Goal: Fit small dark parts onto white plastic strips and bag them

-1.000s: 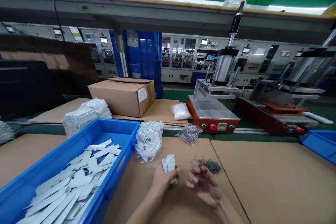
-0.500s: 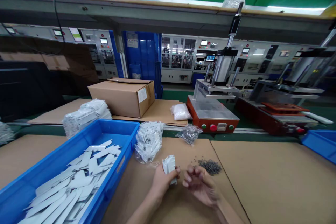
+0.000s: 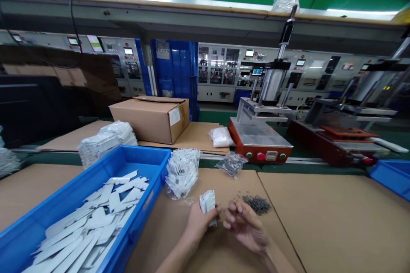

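My left hand [image 3: 199, 222] is closed around a small stack of white plastic pieces [image 3: 208, 201], held upright above the cardboard. Just to its right, my right hand [image 3: 245, 226] has its fingers curled with the fingertips near one another; anything between them is too small to make out. Beyond my right hand lies a heap of small dark grey parts [image 3: 257, 204] on the cardboard [image 3: 230, 179]. Many loose white pieces [image 3: 99, 219] fill the blue tray [image 3: 153, 192] at the left.
Bagged white pieces [image 3: 183, 170] lie beside the tray, with a clear bag [image 3: 232, 163] of dark parts further right. Behind stand a cardboard box [image 3: 150, 119], a white bag [image 3: 221, 136] and a press with a red base [image 3: 259, 140]. A second blue tray [image 3: 392, 175] is at far right.
The view has shifted very slightly. Both hands keep nearly the same place and pose, and my left hand still holds the white stack.
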`<control>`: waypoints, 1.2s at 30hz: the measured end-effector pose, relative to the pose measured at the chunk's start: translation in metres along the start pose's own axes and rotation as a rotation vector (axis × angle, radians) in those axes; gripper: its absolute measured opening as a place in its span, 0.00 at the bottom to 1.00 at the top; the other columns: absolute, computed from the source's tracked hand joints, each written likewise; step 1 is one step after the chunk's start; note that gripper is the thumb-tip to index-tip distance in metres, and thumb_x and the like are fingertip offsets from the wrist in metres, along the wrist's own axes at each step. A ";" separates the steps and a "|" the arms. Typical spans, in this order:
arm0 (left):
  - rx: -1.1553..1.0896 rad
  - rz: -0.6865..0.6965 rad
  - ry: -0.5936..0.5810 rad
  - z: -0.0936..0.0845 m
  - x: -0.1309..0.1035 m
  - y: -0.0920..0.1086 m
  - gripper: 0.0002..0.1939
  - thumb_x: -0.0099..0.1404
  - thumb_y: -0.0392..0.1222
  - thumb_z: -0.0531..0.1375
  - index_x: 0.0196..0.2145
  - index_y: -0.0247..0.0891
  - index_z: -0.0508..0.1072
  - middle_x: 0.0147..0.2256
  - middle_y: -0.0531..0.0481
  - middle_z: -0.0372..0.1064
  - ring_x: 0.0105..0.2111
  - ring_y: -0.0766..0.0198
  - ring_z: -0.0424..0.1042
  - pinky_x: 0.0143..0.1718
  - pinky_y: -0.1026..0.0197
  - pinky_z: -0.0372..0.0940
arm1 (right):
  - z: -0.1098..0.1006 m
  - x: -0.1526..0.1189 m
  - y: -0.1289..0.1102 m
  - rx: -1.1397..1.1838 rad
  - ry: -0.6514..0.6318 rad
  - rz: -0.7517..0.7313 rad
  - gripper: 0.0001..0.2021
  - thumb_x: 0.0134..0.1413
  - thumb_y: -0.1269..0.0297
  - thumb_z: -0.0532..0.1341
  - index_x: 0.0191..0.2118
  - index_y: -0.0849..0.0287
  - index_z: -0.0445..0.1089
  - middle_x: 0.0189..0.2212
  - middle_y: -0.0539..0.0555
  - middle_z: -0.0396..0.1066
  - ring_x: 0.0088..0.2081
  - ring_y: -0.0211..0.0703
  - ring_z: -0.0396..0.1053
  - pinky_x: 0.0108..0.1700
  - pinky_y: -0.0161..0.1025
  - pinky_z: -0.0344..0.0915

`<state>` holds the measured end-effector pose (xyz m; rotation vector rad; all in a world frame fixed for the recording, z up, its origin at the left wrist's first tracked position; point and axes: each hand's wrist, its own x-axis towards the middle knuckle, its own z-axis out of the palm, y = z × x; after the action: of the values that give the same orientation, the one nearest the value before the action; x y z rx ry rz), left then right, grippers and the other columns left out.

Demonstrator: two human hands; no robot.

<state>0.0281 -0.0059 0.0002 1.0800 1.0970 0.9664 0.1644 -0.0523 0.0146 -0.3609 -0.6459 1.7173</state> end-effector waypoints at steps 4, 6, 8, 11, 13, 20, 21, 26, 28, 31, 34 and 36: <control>0.005 -0.001 0.008 0.000 0.002 -0.002 0.11 0.40 0.40 0.63 0.21 0.32 0.67 0.16 0.53 0.65 0.18 0.67 0.64 0.20 0.67 0.58 | -0.004 0.001 -0.002 -0.088 0.015 -0.031 0.08 0.39 0.60 0.64 0.25 0.56 0.66 0.28 0.49 0.61 0.26 0.36 0.57 0.29 0.37 0.56; 0.019 -0.004 0.004 -0.001 0.001 -0.001 0.10 0.41 0.40 0.63 0.20 0.32 0.67 0.16 0.53 0.65 0.18 0.67 0.64 0.19 0.67 0.58 | -0.009 0.003 -0.006 -0.297 0.065 -0.102 0.07 0.43 0.59 0.62 0.25 0.56 0.66 0.29 0.50 0.62 0.28 0.38 0.60 0.31 0.38 0.57; 0.027 -0.011 -0.023 -0.001 0.001 0.000 0.09 0.42 0.39 0.63 0.20 0.32 0.67 0.16 0.53 0.65 0.17 0.68 0.63 0.19 0.67 0.57 | -0.015 0.007 -0.009 -0.665 0.122 -0.215 0.06 0.45 0.61 0.60 0.25 0.57 0.68 0.30 0.53 0.64 0.32 0.41 0.62 0.35 0.38 0.58; 0.012 -0.026 -0.090 0.000 -0.001 0.001 0.08 0.42 0.37 0.62 0.21 0.32 0.67 0.15 0.53 0.65 0.16 0.68 0.63 0.19 0.68 0.57 | -0.023 0.011 -0.011 -1.170 0.142 -0.349 0.04 0.44 0.66 0.61 0.29 0.58 0.71 0.31 0.54 0.68 0.34 0.43 0.64 0.38 0.38 0.60; -0.001 -0.038 -0.117 0.000 -0.002 0.001 0.07 0.42 0.37 0.62 0.21 0.32 0.67 0.14 0.54 0.64 0.16 0.69 0.62 0.18 0.68 0.57 | -0.024 0.011 -0.009 -1.311 0.102 -0.384 0.06 0.44 0.68 0.60 0.32 0.57 0.71 0.31 0.54 0.69 0.33 0.42 0.66 0.37 0.37 0.61; -0.174 -0.056 -0.187 0.001 -0.007 0.002 0.10 0.43 0.38 0.64 0.23 0.32 0.67 0.17 0.54 0.65 0.17 0.70 0.63 0.19 0.69 0.58 | -0.015 0.007 -0.009 -1.437 0.064 -0.434 0.04 0.48 0.69 0.56 0.29 0.58 0.69 0.28 0.53 0.69 0.33 0.42 0.66 0.36 0.36 0.62; -0.235 -0.080 -0.187 0.001 -0.008 0.002 0.11 0.44 0.39 0.63 0.25 0.32 0.67 0.18 0.53 0.66 0.18 0.69 0.65 0.20 0.68 0.60 | -0.014 0.006 -0.008 -1.434 0.090 -0.445 0.04 0.48 0.68 0.56 0.29 0.58 0.68 0.28 0.53 0.69 0.33 0.42 0.66 0.36 0.36 0.62; -0.375 -0.137 -0.079 0.002 -0.007 -0.002 0.09 0.49 0.39 0.59 0.28 0.31 0.67 0.23 0.48 0.69 0.23 0.64 0.68 0.24 0.64 0.63 | -0.014 0.007 -0.002 -1.416 0.156 -0.416 0.05 0.49 0.66 0.56 0.29 0.59 0.68 0.26 0.53 0.68 0.31 0.41 0.65 0.34 0.35 0.62; -0.315 -0.062 -0.050 0.000 -0.004 -0.004 0.10 0.48 0.37 0.60 0.30 0.30 0.67 0.25 0.47 0.70 0.26 0.62 0.69 0.26 0.64 0.63 | -0.014 0.008 0.001 -1.409 0.164 -0.399 0.06 0.49 0.65 0.56 0.29 0.59 0.68 0.26 0.53 0.68 0.31 0.41 0.66 0.34 0.34 0.62; -0.168 0.020 -0.009 -0.003 0.000 -0.005 0.14 0.47 0.37 0.61 0.33 0.29 0.68 0.29 0.44 0.71 0.29 0.59 0.70 0.30 0.62 0.64 | -0.015 0.009 0.004 -1.394 0.191 -0.391 0.06 0.48 0.64 0.56 0.29 0.59 0.69 0.26 0.53 0.69 0.30 0.42 0.66 0.34 0.34 0.62; -0.021 0.058 0.024 -0.005 0.000 -0.003 0.14 0.45 0.38 0.62 0.32 0.29 0.70 0.30 0.44 0.72 0.31 0.58 0.70 0.31 0.62 0.65 | -0.019 0.010 0.006 -1.341 0.222 -0.369 0.06 0.47 0.64 0.57 0.29 0.59 0.69 0.26 0.53 0.69 0.30 0.42 0.66 0.34 0.35 0.62; 0.039 0.084 0.026 -0.005 -0.001 0.000 0.14 0.45 0.39 0.62 0.31 0.30 0.70 0.30 0.44 0.72 0.32 0.57 0.70 0.31 0.62 0.65 | -0.022 0.011 0.009 -1.267 0.265 -0.351 0.07 0.46 0.62 0.58 0.28 0.60 0.68 0.26 0.54 0.69 0.30 0.42 0.67 0.34 0.35 0.63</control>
<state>0.0226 -0.0059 -0.0006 1.1552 1.1024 1.0313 0.1670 -0.0384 -0.0071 -1.2322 -1.4430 0.7174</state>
